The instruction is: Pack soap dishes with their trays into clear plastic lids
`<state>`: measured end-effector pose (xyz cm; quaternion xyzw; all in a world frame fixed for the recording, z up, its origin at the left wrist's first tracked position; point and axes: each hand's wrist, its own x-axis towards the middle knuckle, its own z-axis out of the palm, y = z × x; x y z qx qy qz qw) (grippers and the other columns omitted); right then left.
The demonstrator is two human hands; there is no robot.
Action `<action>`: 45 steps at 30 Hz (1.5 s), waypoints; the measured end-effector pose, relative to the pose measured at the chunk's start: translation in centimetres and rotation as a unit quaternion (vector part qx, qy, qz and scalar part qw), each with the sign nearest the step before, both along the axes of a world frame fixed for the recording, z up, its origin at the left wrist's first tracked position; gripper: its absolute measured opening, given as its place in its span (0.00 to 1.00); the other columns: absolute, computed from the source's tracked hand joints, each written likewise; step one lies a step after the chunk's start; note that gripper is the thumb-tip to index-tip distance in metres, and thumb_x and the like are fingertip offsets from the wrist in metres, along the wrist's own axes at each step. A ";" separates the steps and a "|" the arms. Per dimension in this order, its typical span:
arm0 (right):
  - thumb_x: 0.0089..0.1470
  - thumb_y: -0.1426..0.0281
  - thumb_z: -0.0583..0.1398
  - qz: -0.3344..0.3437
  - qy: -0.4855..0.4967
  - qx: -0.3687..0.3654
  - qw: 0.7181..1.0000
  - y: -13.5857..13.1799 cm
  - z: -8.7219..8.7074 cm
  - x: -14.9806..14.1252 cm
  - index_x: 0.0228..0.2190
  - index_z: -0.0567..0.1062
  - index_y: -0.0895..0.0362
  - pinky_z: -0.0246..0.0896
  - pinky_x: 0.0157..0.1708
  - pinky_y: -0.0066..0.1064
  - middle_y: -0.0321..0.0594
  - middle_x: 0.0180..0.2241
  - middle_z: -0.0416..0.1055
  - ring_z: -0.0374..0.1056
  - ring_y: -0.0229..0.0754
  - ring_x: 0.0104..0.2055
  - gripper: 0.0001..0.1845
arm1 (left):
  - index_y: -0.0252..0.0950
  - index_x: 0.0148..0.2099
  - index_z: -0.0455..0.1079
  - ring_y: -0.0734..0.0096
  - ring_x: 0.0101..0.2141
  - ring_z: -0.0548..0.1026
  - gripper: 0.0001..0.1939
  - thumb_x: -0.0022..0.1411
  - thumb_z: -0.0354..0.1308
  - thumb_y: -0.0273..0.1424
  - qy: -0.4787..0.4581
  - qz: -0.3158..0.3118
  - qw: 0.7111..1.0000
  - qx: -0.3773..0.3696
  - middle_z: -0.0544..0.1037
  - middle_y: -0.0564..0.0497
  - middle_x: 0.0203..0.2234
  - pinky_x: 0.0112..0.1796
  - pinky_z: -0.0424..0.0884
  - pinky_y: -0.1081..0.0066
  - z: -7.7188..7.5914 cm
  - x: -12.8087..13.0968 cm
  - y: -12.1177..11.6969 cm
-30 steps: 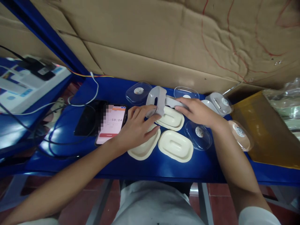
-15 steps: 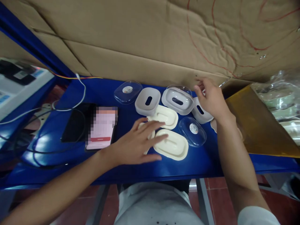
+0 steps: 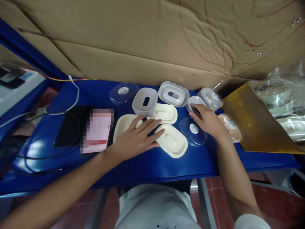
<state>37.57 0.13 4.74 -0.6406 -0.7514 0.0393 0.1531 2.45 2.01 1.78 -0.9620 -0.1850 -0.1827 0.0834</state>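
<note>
My left hand (image 3: 137,138) lies palm down, fingers spread, over the right part of a cream oval tray (image 3: 122,124). Its fingertips reach the edges of two more cream oval pieces, one behind (image 3: 166,114) and one in front (image 3: 175,143). My right hand (image 3: 208,122) has its fingers over the near rim of a small grey box (image 3: 195,100), with the thumb at its outer wall; the fingertips are partly hidden. Just below that hand is a clear lid (image 3: 193,131) with a round sticker. Further right sits a peach-coloured lidded box (image 3: 230,127).
Two open grey boxes with slotted bottoms, left (image 3: 145,101) and middle (image 3: 173,93), stand near the cardboard wall. A grey box under a clear lid (image 3: 211,98) is behind my right hand. A phone (image 3: 98,132) lies left; a carton with plastic-wrapped pieces (image 3: 269,127) stands right.
My left hand has shifted left, and the cream tray under it now lies further left. My right hand has come nearer and down onto the small grey box, uncovering the lidded grey box behind.
</note>
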 end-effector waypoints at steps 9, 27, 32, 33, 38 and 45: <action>0.67 0.50 0.60 -0.198 -0.097 0.036 0.975 -9.7 0.3 5.9 0.68 0.69 0.51 0.66 0.56 0.75 0.59 0.67 0.70 0.68 0.76 0.65 0.34 | 0.39 0.58 0.77 0.47 0.56 0.80 0.14 0.73 0.59 0.26 -0.066 0.057 0.996 -0.014 0.79 0.38 0.60 0.58 0.71 0.46 -0.2 0.0 -0.2; 0.62 0.47 0.66 -0.120 0.154 0.049 0.980 -10.2 -0.4 5.0 0.62 0.75 0.42 0.67 0.66 0.63 0.46 0.63 0.73 0.70 0.62 0.66 0.30 | 0.39 0.54 0.77 0.52 0.53 0.80 0.10 0.76 0.57 0.29 -0.054 -0.022 0.997 -0.059 0.80 0.40 0.57 0.59 0.67 0.45 -0.1 0.5 -1.1; 0.61 0.49 0.68 -0.131 0.132 0.062 0.981 -10.3 -0.1 3.5 0.60 0.75 0.47 0.67 0.65 0.61 0.49 0.61 0.73 0.70 0.61 0.65 0.31 | 0.39 0.55 0.76 0.52 0.53 0.80 0.10 0.75 0.58 0.28 -0.049 -0.044 0.996 -0.064 0.80 0.41 0.58 0.61 0.66 0.45 -0.2 0.7 -1.5; 0.61 0.49 0.68 -0.133 0.135 0.073 0.979 -10.2 0.0 2.9 0.59 0.75 0.47 0.68 0.64 0.60 0.49 0.60 0.73 0.71 0.61 0.64 0.30 | 0.39 0.56 0.76 0.52 0.53 0.80 0.11 0.75 0.58 0.28 -0.052 -0.046 0.995 -0.066 0.80 0.41 0.58 0.61 0.67 0.45 -0.1 0.7 -1.6; 0.62 0.54 0.69 -0.057 0.136 0.100 0.984 -9.0 0.3 -3.0 0.62 0.72 0.46 0.66 0.65 0.61 0.51 0.64 0.70 0.67 0.62 0.68 0.30 | 0.41 0.70 0.63 0.48 0.61 0.76 0.25 0.75 0.62 0.35 -0.127 -0.035 0.979 -0.155 0.74 0.37 0.64 0.60 0.72 0.47 0.0 0.7 -1.8; 0.68 0.54 0.63 0.218 0.157 0.017 0.963 -4.4 1.1 -8.7 0.68 0.66 0.44 0.60 0.70 0.56 0.47 0.70 0.65 0.60 0.57 0.74 0.31 | 0.48 0.80 0.43 0.40 0.69 0.68 0.58 0.61 0.76 0.46 -0.227 0.073 0.914 -0.329 0.64 0.35 0.72 0.64 0.71 0.43 -1.5 0.2 -0.8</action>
